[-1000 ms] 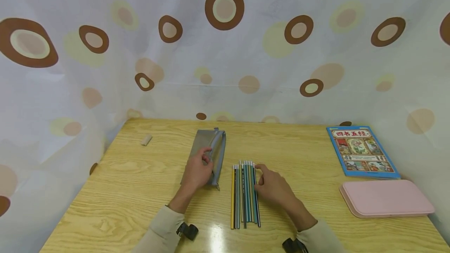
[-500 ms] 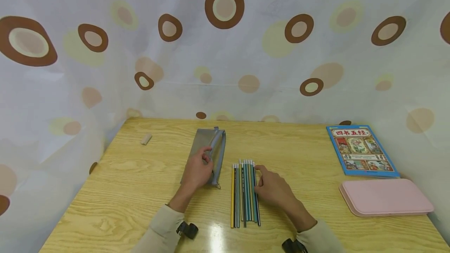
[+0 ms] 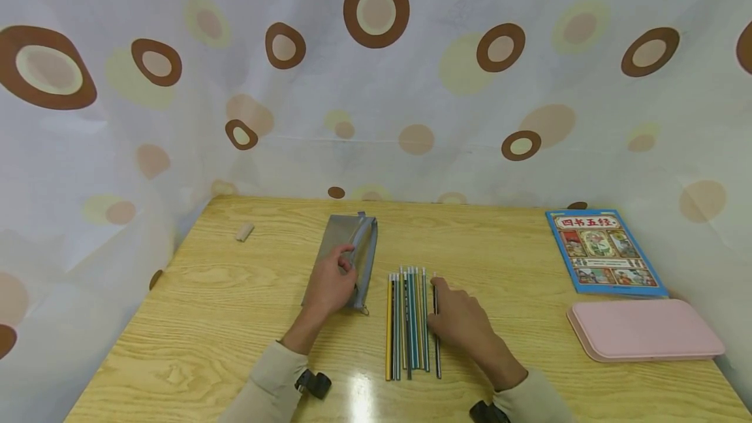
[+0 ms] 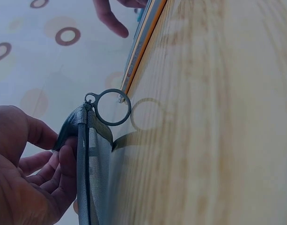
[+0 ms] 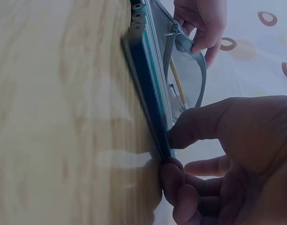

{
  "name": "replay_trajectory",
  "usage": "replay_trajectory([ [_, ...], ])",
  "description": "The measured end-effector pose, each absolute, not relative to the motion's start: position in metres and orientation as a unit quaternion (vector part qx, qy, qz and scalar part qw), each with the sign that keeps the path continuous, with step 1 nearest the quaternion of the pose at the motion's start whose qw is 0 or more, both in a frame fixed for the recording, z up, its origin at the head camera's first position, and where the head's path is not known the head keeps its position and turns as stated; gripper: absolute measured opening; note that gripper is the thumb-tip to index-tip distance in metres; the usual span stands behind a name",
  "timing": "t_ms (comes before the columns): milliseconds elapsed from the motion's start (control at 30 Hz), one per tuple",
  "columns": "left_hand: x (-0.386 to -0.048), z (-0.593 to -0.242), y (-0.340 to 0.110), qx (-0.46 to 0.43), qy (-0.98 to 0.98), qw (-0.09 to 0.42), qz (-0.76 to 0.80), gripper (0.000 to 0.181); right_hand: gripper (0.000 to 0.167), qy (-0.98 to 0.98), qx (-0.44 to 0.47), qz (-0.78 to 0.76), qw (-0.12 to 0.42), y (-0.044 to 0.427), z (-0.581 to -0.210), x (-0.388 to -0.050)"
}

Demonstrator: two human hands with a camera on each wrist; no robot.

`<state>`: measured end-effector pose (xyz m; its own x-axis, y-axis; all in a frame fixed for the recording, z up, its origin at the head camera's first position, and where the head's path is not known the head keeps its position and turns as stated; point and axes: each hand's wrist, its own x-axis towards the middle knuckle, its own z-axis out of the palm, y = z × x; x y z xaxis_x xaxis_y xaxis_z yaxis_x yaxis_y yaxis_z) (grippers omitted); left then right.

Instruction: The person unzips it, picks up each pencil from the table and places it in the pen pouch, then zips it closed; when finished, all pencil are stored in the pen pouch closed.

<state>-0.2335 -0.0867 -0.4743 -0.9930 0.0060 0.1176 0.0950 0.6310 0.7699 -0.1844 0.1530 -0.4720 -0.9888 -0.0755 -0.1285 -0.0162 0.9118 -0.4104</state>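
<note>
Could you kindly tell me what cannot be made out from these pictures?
Pouch: partly hidden by the left hand, head view.
Right hand: cut off by the top edge, left wrist view.
Pencils: cut off by that same edge, left wrist view.
Held pencil: upper end blurred, right wrist view.
Pink case: any contents hidden by its cover, head view.
Book: finest print too small, head view.

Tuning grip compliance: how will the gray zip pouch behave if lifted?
The gray pouch is probably floppy: its rim bows where the left hand pinches it. Likely light for its size, given the thin mesh wall, though its contents aren't fully visible. The metal-looking ring may swing, being attached at one small loop.
</note>
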Motion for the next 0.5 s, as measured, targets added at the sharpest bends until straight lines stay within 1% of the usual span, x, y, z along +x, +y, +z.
replay_trajectory([
  [200, -0.2319, -0.4739, -0.0863, -0.025, -0.901, 0.048, -0.43, 0.043, 0.059, 0.973, -0.002, -0.221, 0.071, 0.1536, -0.4742, -0.1857],
  [367, -0.2314, -0.4741, -0.0862, -0.029, -0.904, 0.051, -0.425, 0.043, 0.045, 0.967, -0.008, -0.247, 0.059, 0.1584, -0.4753, -0.1884],
  [433, -0.2316, -0.4743, -0.086, -0.029, -0.904, 0.051, -0.424, 0.043, 0.036, 0.962, -0.011, -0.266, 0.055, 0.1602, -0.4748, -0.19],
  [500, -0.2321, -0.475, -0.0859, -0.028, -0.904, 0.049, -0.424, 0.044, 0.033, 0.958, -0.013, -0.282, 0.051, 0.1617, -0.4736, -0.1915],
])
